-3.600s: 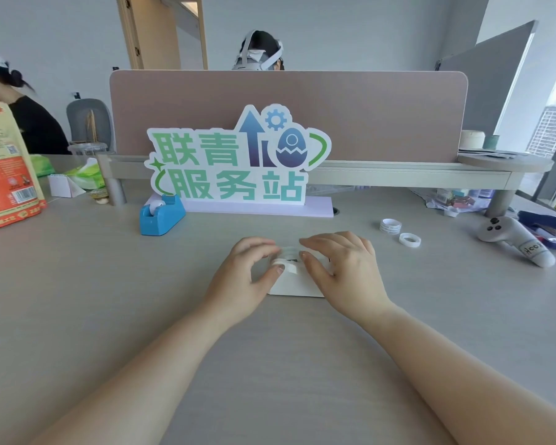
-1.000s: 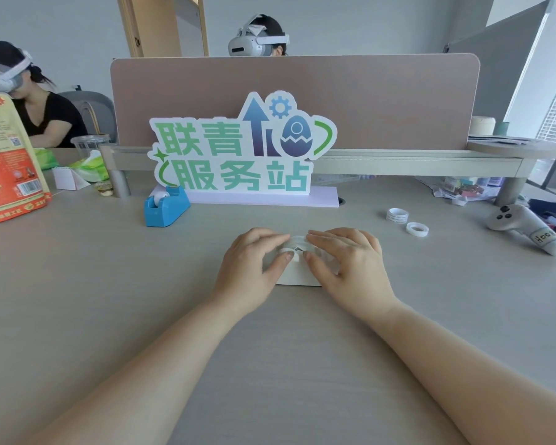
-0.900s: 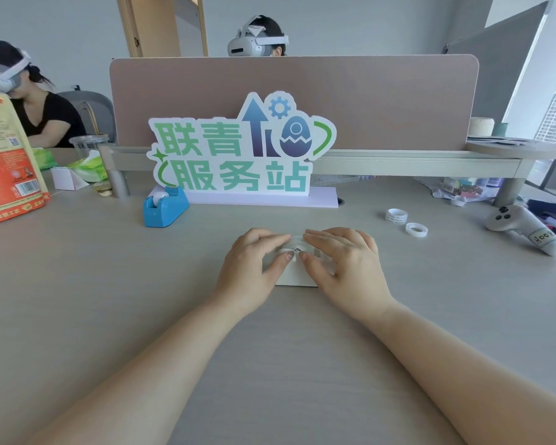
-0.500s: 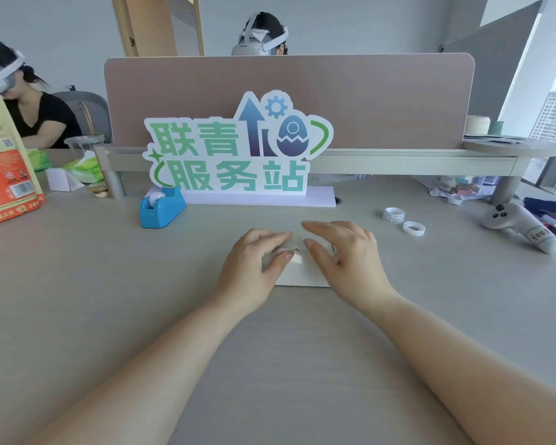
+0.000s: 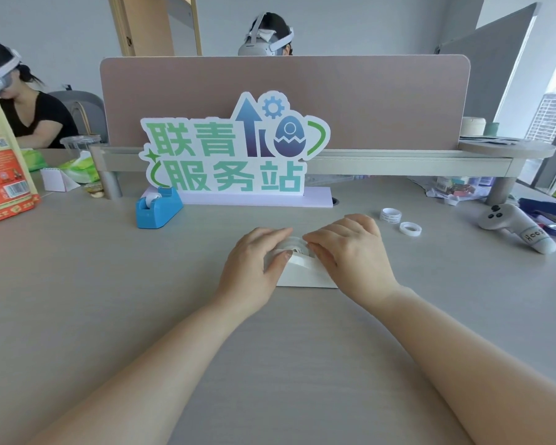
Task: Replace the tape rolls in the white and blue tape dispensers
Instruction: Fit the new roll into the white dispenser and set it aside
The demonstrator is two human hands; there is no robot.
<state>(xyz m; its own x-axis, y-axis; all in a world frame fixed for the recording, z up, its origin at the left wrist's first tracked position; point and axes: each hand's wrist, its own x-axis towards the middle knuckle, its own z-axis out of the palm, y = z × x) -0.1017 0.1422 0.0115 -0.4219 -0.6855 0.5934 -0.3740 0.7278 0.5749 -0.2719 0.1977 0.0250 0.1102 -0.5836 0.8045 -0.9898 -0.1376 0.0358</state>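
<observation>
The white tape dispenser (image 5: pixel 302 274) sits on the desk in front of me, mostly covered by both hands. My left hand (image 5: pixel 254 268) grips its left side, thumb on the front. My right hand (image 5: pixel 350 255) rests on its right side, fingers over the clear tape roll (image 5: pixel 294 245) seated in its top. The blue tape dispenser (image 5: pixel 156 210) with a white roll stands at the back left, untouched. Two spare tape rolls lie to the right: a stacked one (image 5: pixel 390 215) and a flat one (image 5: pixel 410 228).
A big lettered sign (image 5: pixel 235 149) stands behind on a lilac base. An orange bag (image 5: pixel 4 175) is at the left edge. A grey controller (image 5: pixel 514 228) and a dark stapler (image 5: pixel 546 211) lie at the right. Two people with headsets sit beyond the divider (image 5: pixel 366 97).
My right hand lifted its fingers slightly half a second ago and now presses back down on the tape roll. My left hand keeps its hold; the dispenser has not shifted.
</observation>
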